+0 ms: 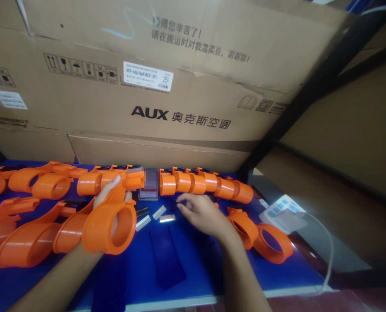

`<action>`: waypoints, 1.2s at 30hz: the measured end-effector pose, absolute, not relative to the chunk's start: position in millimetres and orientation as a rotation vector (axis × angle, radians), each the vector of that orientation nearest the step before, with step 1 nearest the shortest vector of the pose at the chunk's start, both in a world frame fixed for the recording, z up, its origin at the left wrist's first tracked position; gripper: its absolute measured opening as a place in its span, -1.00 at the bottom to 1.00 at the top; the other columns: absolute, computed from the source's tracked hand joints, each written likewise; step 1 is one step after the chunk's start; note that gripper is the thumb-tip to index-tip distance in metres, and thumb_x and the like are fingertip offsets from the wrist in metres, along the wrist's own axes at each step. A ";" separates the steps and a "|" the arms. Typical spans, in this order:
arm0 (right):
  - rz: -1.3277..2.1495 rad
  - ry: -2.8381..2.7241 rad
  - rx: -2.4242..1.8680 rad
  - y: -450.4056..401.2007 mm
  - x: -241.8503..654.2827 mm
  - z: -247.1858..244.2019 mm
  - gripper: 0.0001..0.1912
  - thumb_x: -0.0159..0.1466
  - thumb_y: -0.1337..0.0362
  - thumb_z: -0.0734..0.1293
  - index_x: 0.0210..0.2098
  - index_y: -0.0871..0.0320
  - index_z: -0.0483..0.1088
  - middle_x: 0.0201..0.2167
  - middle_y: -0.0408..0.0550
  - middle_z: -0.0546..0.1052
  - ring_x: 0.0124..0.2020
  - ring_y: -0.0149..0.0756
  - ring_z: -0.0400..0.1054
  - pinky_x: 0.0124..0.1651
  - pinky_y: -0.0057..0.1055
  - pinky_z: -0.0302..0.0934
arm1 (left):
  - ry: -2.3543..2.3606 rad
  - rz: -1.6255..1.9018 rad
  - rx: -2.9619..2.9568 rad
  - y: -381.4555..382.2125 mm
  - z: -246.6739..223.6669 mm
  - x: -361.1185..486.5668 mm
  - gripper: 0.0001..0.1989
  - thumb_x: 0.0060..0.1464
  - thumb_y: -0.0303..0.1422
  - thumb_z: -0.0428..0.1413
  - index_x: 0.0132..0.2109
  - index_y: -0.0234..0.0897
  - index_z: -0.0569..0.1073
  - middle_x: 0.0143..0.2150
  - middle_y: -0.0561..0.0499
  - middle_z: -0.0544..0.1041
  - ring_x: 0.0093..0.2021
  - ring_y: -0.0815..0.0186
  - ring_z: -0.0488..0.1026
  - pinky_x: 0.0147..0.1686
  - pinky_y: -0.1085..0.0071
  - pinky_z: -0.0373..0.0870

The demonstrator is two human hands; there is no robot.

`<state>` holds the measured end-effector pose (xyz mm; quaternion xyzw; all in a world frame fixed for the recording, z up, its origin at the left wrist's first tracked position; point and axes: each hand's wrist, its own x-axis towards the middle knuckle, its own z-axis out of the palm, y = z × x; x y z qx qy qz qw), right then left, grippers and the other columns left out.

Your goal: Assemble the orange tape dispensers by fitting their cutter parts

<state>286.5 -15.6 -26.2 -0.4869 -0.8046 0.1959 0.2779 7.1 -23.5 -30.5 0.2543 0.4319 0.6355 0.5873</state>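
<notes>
My left hand (110,190) is closed around the arm of an orange plastic ring piece (97,229), whose wide ring hangs toward me, over my wrist. A small silver strip lies along the top of that arm. My right hand (197,210) is over the blue table, its fingers curled and the thumb and index tips slightly apart; I see nothing between them. Just left of it lie short silver metal strips (159,212) and a dark strip (142,212). A phone-like device (149,194), partly blurred out, stands behind them.
Rows of orange ring pieces (27,245) cover the left side, with another row (193,184) along the back. Two more rings (272,242) lie at right. A dark blue strip (167,258) rests in front. A large AUX carton (180,86) and a black post (277,121) bound the blue table.
</notes>
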 end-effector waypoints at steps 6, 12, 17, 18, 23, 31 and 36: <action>0.160 -2.533 -1.110 -23.8 220.9 -45.9 -0.65 0.42 0.24 0.29 0.16 0.07 0.47 0.00 0.05 0.55 0.00 -0.16 0.45 -0.03 -0.33 0.36 | 0.847 1.319 0.497 -29.8 -25.8 15.9 -0.56 -0.09 0.02 0.34 -0.55 -0.17 0.36 -0.68 0.11 0.21 -0.70 0.44 0.11 -0.72 0.43 0.11; 0.008 -2.621 -1.258 -26.5 204.2 -51.9 -0.82 0.40 0.27 0.28 -0.10 0.07 0.52 -0.10 0.03 0.53 -0.10 -0.15 0.44 -0.22 -0.36 0.32 | 0.902 1.300 0.577 -36.7 -24.4 27.2 -0.43 -0.02 0.08 0.26 -0.65 -0.16 0.19 -0.74 0.11 0.16 -0.72 0.47 0.06 -0.70 0.43 0.07; 0.145 -2.340 -1.191 -28.6 229.0 -37.6 -0.88 0.27 0.28 0.35 -0.17 0.09 0.45 -0.23 -0.03 0.57 -0.22 -0.20 0.44 -0.23 -0.37 0.29 | 1.013 1.516 0.853 -39.5 -26.9 31.2 -0.65 0.03 -0.04 0.32 -0.30 -0.23 0.48 -0.65 0.15 0.33 -0.64 0.43 0.24 -0.59 0.50 0.16; 0.179 -2.216 -1.194 -28.1 236.2 -34.0 -0.90 0.27 0.28 0.34 -0.20 0.07 0.44 -0.29 -0.06 0.56 -0.29 -0.23 0.44 -0.27 -0.39 0.28 | 1.011 1.557 0.873 -39.5 -28.2 33.1 -0.64 0.03 -0.09 0.33 -0.16 -0.23 0.51 -0.62 0.17 0.35 -0.62 0.43 0.25 -0.57 0.51 0.18; 0.256 -1.687 -1.103 -26.9 256.9 -24.3 -0.90 0.33 0.23 0.33 -0.20 0.08 0.45 -0.48 -0.15 0.49 -0.57 -0.37 0.25 -0.47 -0.42 0.18 | 0.950 1.558 0.993 -38.8 -39.5 45.4 -0.50 -0.03 -0.24 0.39 0.07 -0.22 0.54 -0.27 0.04 0.59 -0.53 0.45 0.36 -0.48 0.49 0.32; 0.487 -1.763 -1.098 -28.4 229.6 -40.6 -0.89 0.33 0.25 0.30 -0.31 0.09 0.45 -0.59 -0.22 0.42 -0.61 -0.40 0.26 -0.51 -0.48 0.16 | 1.052 1.399 1.108 -37.8 -52.7 52.4 -0.49 0.04 -0.17 0.35 0.11 -0.23 0.52 -0.08 -0.09 0.63 -0.47 0.35 0.49 -0.44 0.41 0.44; 0.633 -1.790 -1.204 -16.7 247.4 -42.5 -0.95 0.27 0.35 0.28 -0.32 0.10 0.38 -0.57 -0.26 0.38 -0.58 -0.43 0.26 -0.49 -0.51 0.12 | 1.057 1.539 1.030 -32.9 -49.1 44.1 -0.53 -0.01 -0.21 0.38 0.05 -0.22 0.53 -0.24 0.04 0.59 -0.46 0.40 0.45 -0.43 0.49 0.42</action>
